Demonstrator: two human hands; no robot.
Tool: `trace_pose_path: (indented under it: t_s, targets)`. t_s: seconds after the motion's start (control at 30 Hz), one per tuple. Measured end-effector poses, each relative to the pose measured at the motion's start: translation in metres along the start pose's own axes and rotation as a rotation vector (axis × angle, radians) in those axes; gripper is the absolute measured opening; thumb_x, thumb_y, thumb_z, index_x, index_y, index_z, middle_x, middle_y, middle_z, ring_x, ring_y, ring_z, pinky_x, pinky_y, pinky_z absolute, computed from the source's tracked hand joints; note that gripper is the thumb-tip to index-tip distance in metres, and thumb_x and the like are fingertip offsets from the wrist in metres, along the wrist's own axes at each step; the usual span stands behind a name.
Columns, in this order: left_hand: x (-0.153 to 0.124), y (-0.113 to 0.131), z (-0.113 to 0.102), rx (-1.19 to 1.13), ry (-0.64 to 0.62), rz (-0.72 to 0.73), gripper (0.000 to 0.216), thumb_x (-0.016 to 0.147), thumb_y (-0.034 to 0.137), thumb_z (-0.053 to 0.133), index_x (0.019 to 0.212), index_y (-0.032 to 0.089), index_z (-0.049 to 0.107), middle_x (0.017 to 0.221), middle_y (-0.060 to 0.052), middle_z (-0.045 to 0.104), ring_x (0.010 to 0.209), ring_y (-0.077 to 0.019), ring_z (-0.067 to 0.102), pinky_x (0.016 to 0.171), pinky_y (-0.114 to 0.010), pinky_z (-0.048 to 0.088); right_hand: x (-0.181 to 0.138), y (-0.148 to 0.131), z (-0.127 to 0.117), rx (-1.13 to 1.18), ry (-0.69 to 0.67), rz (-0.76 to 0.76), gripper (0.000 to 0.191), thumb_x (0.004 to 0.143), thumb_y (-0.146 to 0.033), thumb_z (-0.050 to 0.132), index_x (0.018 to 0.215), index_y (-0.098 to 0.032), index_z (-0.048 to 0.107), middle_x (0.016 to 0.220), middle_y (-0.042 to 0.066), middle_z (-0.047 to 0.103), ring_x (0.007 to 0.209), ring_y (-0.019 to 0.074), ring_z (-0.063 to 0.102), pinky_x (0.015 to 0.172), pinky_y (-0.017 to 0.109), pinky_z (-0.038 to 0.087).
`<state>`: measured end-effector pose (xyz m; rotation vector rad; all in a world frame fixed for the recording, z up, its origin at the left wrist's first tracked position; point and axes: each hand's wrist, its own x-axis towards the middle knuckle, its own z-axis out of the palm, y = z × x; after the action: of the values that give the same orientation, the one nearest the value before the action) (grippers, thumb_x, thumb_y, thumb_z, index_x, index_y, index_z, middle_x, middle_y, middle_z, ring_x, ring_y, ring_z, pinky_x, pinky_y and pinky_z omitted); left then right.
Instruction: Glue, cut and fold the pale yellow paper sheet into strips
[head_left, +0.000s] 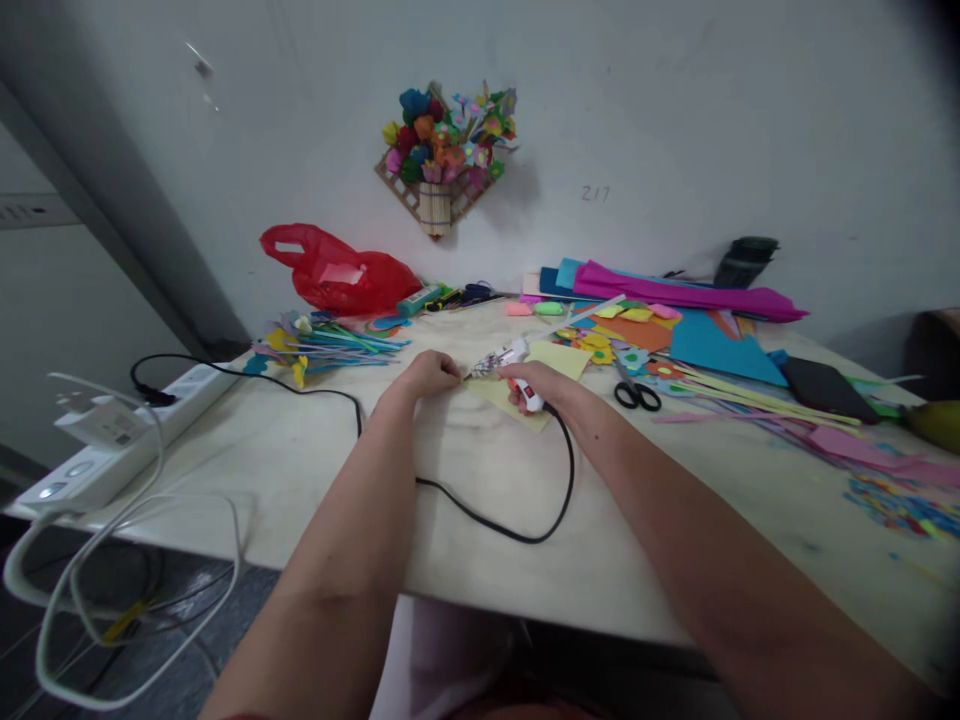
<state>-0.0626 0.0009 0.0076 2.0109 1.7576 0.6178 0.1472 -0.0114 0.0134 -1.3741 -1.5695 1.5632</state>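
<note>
Glue gun [514, 353], one: white casing, red switch at the handle, silvery crumpled-looking nozzle [486, 364]. Location: mid-bench, over the yellow paper [559, 357].

Right hand [541, 379]: fingers wrapped around the handle, closed on it.

Left hand [433, 371]: fingers bent and gathered close to the nozzle; whether they pinch anything is too small to tell.

Handling notes, by judgement: brace both wrists on the bench [315, 440]; hold the nozzle steady and squeeze lightly, for small, even beads; fingers well clear of the tip, presumably hot; drips best caught on the paper; cord [571, 465] slack and away from the forearms.

Materials:
- Cord: black, smooth, looped on the bench.
- White stick [581, 320]: straight, slender, in line with the gun's rear; whether seated in it, cannot tell.
- Yellow paper: thin, flat, angular.
- Bench: pale, smooth, faintly marbled.
- Scissors [637, 396]: black rounded loops, right of the paper.
- Flower cutouts [596, 348]: flat, lobed, yellow and orange among them.
- Strips [765, 398]: long, narrow, pale yellow.
- Magenta sheet [675, 288]: soft-looking, loosely folded; felt or foam, cannot tell.
- Bag [345, 278]: red, thin, crumpled plastic.
</note>
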Motion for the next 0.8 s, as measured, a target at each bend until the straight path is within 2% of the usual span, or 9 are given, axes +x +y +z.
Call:
trace_pose_path:
  t_s: [0.2, 0.43, 0.8]
  targets:
    - [0.001, -0.001, 0.001, -0.006, 0.007, -0.001, 0.022, 0.059, 0.026, 0.06, 0.076, 0.014, 0.069, 0.069, -0.003, 0.065, 0.064, -0.0135, 0.056, 0.055, -0.02, 0.039, -0.002, -0.001, 0.0, -0.026, -0.002, 0.008, 0.033, 0.075, -0.042, 0.058, 0.06, -0.015, 0.047, 0.04, 0.001, 0.052, 0.031, 0.0092, 0.047, 0.034, 0.019, 0.039]
    - [0.0, 0.002, 0.001, 0.001, 0.002, -0.024, 0.025, 0.06, 0.028, 0.06, 0.078, 0.014, 0.069, 0.069, -0.003, 0.065, 0.065, -0.0138, 0.055, 0.054, -0.021, 0.039, 0.0, 0.001, -0.001, -0.03, -0.01, 0.001, 0.034, 0.074, -0.044, 0.06, 0.06, -0.014, 0.05, 0.041, 0.002, 0.053, 0.031, 0.0095, 0.047, 0.034, 0.019, 0.04]
    - [0.003, -0.001, 0.004, -0.015, -0.023, 0.026, 0.024, 0.057, 0.027, 0.06, 0.077, 0.015, 0.069, 0.066, -0.001, 0.063, 0.062, -0.0128, 0.054, 0.054, -0.021, 0.038, -0.006, -0.004, -0.01, 0.038, 0.076, -0.042, 0.024, 0.08, -0.031, 0.053, 0.065, -0.013, 0.051, 0.041, 0.0, 0.053, 0.028, 0.0089, 0.044, 0.032, 0.02, 0.037]
